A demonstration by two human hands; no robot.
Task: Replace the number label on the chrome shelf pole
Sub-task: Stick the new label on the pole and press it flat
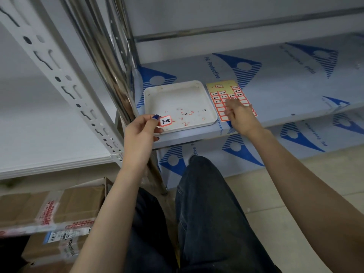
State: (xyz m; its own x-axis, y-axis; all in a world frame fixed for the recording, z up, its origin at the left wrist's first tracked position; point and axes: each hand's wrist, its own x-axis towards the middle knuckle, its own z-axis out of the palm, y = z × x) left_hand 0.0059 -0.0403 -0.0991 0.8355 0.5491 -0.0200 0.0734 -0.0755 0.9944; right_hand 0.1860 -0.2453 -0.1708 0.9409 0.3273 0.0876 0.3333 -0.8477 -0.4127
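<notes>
Two hands busy: my left hand (140, 128) pinches the 3-05 label (166, 121) mid-frame, right hand (239, 113) loosely curled on the sticker sheet (222, 89).

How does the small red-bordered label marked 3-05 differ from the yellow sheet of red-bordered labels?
The small red-bordered label marked 3-05 is a single sticker pinched in the left hand; the yellow sheet of red-bordered labels lies flat on the shelf, the right hand resting on it. The label is far smaller than the sheet. The sheet holds several blank labels. Both show red borders and handwritten numbers.
</notes>
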